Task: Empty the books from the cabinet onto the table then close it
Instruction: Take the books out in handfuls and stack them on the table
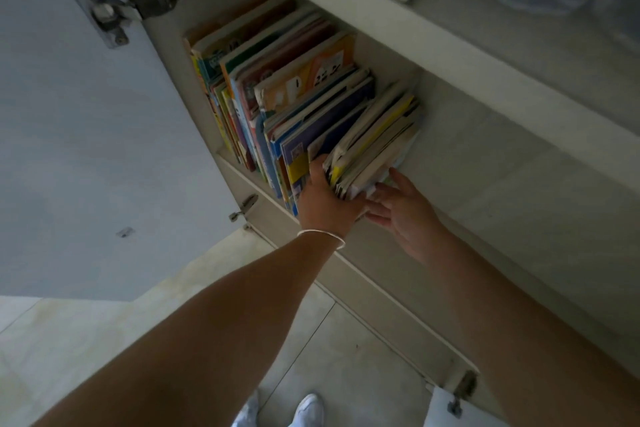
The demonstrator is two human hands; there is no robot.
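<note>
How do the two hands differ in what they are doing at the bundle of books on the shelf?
The left hand grips the bundle of books from its left side, fingers tucked between it and the rest of the row; the right hand is open, fingers spread against the bundle's right and lower edge. The left wrist wears a thin bangle; the right wrist is bare. Both reach into the open cabinet at the same bundle.

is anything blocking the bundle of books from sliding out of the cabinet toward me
Nothing visible does. The left hand grips the bundle of books at its near end and the right hand touches its underside. The cabinet door is swung open to the left, leaving the shelf front clear.
</note>
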